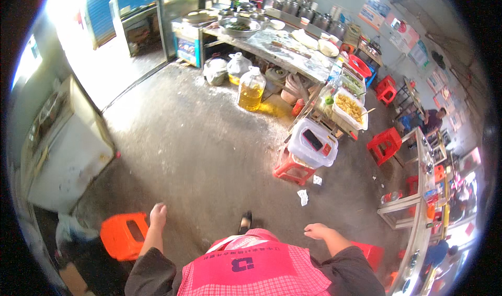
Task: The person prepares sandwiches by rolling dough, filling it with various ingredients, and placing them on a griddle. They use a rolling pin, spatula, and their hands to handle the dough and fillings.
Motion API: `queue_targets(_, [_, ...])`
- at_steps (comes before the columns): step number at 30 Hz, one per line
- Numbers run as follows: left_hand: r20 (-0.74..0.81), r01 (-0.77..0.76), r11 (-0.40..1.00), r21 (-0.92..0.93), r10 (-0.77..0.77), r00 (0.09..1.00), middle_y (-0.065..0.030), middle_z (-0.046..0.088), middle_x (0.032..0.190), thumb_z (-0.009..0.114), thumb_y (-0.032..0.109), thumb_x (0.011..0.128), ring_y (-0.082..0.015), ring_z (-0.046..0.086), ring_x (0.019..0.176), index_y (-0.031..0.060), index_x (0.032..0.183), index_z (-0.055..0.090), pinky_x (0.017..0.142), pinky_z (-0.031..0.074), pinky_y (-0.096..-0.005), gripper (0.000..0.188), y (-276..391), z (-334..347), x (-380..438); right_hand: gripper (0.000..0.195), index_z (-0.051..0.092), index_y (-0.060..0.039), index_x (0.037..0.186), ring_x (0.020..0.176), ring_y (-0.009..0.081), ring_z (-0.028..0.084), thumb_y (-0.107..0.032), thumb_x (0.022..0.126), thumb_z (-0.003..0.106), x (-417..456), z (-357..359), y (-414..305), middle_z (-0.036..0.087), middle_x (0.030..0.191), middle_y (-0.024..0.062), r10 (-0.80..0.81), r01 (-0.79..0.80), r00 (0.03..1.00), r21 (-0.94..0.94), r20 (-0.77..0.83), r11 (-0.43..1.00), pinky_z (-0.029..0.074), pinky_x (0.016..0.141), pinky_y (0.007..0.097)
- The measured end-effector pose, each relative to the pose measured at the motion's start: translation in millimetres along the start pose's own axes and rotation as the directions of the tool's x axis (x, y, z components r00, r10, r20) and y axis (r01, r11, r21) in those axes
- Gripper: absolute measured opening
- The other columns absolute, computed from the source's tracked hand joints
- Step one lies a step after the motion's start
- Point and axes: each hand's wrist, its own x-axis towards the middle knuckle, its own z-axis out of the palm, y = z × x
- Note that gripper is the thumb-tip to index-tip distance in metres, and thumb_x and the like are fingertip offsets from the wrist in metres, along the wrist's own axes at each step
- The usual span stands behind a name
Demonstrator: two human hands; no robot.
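Observation:
My left hand [158, 215] hangs over the floor at my left side, fingers curled, with nothing visible in it. Just left of it is an orange plastic stool [113, 239] with a slot in its seat. On the other side my right hand [317, 231] is also loosely curled and seems bare. A red stool [368, 253] shows partly behind my right forearm. I wear a pink checked apron [251, 268] that bears writing. One dark shoe [245, 221] is visible on the concrete floor [188, 150].
Ahead stands a floury worktable [290, 48] with dough [306, 40] and a metal bowl [239, 26]. An oil jug [251, 90] sits below. A phone [312, 139] rests on a lidded plastic box [304, 154] upon a red stool [294, 172]. A white chest [74, 158] stands left; people sit at right.

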Motion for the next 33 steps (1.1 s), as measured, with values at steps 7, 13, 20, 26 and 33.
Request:
queue_targets(7, [0.176,-0.221,0.956,0.192,0.188,0.966,-0.0140,0.069,0.101,0.060,0.026,0.089,-0.0275,0.066,0.092,0.0083,0.109,0.067,0.081,0.051,-0.0364,0.028,238.5,48.5,189.4,0.036,0.066,-0.0079,0.112,0.088,0.0306,0.067,-0.034,0.088,0.062,177.8,-126.8,94.6,0.070,0.100,0.0119,0.111,-0.071,0.986,0.286,-0.126,0.955,0.052,0.080,0.0398])
queue_targets(13, [0.444,-0.182,0.828,0.530,-0.088,0.892,-0.0145,0.069,0.098,0.062,0.029,0.086,-0.0300,0.066,0.090,0.0092,0.105,0.070,0.080,0.051,-0.0411,0.028,210.5,60.0,262.4,0.037,0.064,-0.0083,0.115,0.098,0.0321,0.066,-0.035,0.089,0.061,337.8,-362.6,-1.6,0.067,0.105,0.0184,-0.041,0.247,0.901,0.432,-0.432,0.868,0.051,0.084,0.0389])
queue_targets(20, [0.151,-0.074,0.932,0.355,0.021,0.988,-0.0192,0.068,0.094,0.055,0.028,0.090,-0.0342,0.066,0.087,0.0063,0.098,0.069,0.074,0.052,-0.0421,0.027,294.7,84.4,455.4,0.042,0.059,-0.0053,0.122,0.099,0.0239,0.066,-0.034,0.091,0.061,479.2,-543.8,-62.0,0.067,0.111,0.0148,-0.162,0.319,0.931,0.517,-0.327,0.794,0.050,0.085,0.0342])
queue_targets(26, [0.238,-0.436,0.853,0.286,0.378,0.895,-0.0189,0.066,0.099,0.056,0.029,0.091,-0.0362,0.062,0.097,0.0065,0.102,0.067,0.082,0.049,-0.0414,0.027,635.1,214.3,690.0,0.039,0.058,-0.0052,0.124,0.103,0.0167,0.062,-0.030,0.093,0.060,518.1,-682.8,-25.8,0.067,0.110,0.0111,0.030,0.117,0.975,0.620,-0.222,0.776,0.048,0.089,0.0316])
queue_targets(33, [0.443,-0.739,0.646,-0.189,0.728,0.523,-0.0145,0.066,0.107,0.063,0.021,0.085,-0.0292,0.064,0.099,0.0070,0.113,0.065,0.087,0.049,-0.0357,0.032,942.4,396.4,744.9,0.037,0.059,-0.0017,0.113,0.111,0.0304,0.057,-0.022,0.083,0.067,619.6,-846.5,53.6,0.061,0.117,0.0155,0.050,0.339,0.485,0.240,-0.873,0.910,0.046,0.093,0.0394])
